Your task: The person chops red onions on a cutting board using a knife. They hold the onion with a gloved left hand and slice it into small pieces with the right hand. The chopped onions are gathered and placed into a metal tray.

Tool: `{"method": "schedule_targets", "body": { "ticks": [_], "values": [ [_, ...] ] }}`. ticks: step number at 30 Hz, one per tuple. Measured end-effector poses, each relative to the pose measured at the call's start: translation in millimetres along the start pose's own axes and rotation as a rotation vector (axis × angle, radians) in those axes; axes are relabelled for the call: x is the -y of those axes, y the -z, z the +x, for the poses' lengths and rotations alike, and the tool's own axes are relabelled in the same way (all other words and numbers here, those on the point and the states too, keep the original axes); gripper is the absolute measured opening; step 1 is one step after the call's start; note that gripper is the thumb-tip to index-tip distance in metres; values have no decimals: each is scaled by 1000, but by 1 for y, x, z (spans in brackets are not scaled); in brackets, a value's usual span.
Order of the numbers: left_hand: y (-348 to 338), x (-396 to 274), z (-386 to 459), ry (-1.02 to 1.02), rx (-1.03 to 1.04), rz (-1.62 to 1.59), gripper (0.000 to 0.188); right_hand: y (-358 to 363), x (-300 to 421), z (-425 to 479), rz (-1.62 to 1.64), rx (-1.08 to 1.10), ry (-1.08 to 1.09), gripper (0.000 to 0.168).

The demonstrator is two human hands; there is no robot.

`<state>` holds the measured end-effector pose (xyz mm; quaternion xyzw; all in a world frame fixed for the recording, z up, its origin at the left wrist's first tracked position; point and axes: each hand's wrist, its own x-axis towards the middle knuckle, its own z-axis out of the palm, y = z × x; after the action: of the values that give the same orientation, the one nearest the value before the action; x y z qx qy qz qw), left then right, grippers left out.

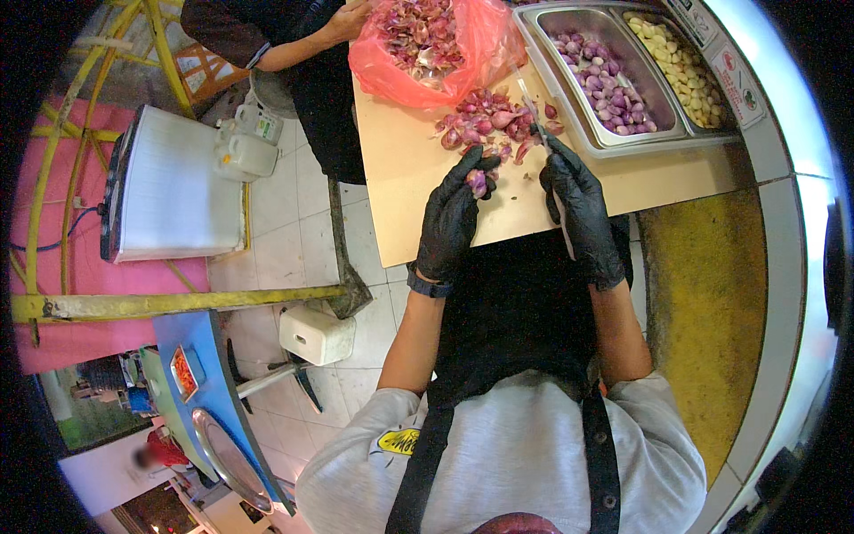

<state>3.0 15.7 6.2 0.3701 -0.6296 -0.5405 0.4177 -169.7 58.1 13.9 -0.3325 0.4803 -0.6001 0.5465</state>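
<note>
Both my hands wear black gloves. My left hand (459, 207) holds a purple shallot (476, 183) between thumb and fingers, above the table's near edge. My right hand (578, 200) is closed around a knife (531, 107), whose thin blade points away over the table. Just beyond my hands lies a pile of unpeeled shallots (494, 117) with loose skins. Behind the pile sits a red plastic bag (393, 80), full of shallot skins (427, 40). Peeled shallots (610, 93) fill part of a steel pan at the right, beside another pan of peeled garlic cloves (680, 73).
The pans stand in a clear plastic tub (600, 152) on the pale table (393, 227). A tiled wall edge runs along the right. Across the table's far left corner, a co-worker's arm (300, 50) reaches to the bag. A white stool (317, 336) stands on the floor at left.
</note>
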Motion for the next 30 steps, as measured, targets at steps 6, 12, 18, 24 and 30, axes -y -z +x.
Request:
{"method": "schedule_targets", "body": {
  "ticks": [6, 12, 18, 24, 30],
  "values": [
    [-10, 10, 5, -72, -80, -186, 44, 3, -19, 8, -333, -5, 44, 50],
    [-3, 15, 5, 127, -134, -321, 39, -1, -15, 9, -329, -66, 132, 43],
    [-7, 12, 5, 97, -177, -332, 33, 7, -23, 10, -599, -86, 164, 42],
    [-5, 8, 5, 41, -173, -260, 33, 0, -24, 11, -424, -132, 243, 42],
    [-4, 13, 8, 185, -214, -319, 33, -1, -16, 1, -340, 49, 157, 43]
  ]
}}
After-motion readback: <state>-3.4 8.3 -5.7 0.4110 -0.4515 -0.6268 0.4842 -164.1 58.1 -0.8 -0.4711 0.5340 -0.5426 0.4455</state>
